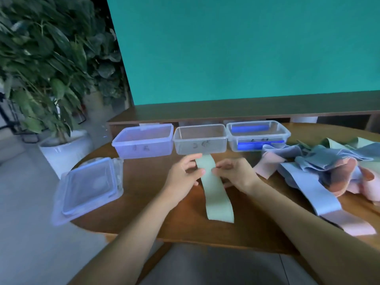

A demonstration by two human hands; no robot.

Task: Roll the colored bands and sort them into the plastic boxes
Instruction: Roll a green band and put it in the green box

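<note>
A pale green band lies lengthwise on the wooden table, its far end just in front of the middle box. My left hand pinches the band's left edge near that far end. My right hand pinches the right edge opposite. Three clear plastic boxes stand in a row at the back: the left box, the middle box and the right box. A heap of blue, pink and green bands lies to the right.
A stack of clear lids overhangs the table's left edge. A long blue and pink band trails toward the front right. A potted plant stands on the floor to the left. A teal wall rises behind a wooden ledge.
</note>
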